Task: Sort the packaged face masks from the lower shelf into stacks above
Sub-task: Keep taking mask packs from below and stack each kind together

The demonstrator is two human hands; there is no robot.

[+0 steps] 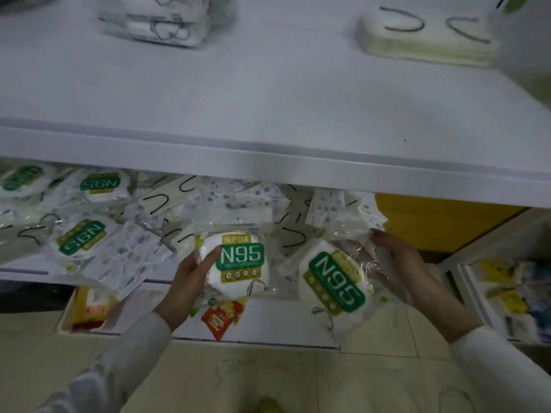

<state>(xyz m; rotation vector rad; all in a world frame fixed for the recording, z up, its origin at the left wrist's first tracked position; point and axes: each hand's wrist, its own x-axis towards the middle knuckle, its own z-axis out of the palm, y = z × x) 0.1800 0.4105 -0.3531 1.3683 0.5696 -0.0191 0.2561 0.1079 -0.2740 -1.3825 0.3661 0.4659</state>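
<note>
The left hand (pixel 193 272) grips an N95 pack (pixel 238 260) at frame centre. The right hand (pixel 399 263) grips a tilted N95 pack (pixel 334 281) just beside it, before the lower shelf (pixel 24 268).

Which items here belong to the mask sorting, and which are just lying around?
In the job: upright N95 pack in left hand; tilted N95 pack in right hand; loose mask packs on lower shelf; mask stacks above.
Lying about: red snack packet; yellow box.
</note>
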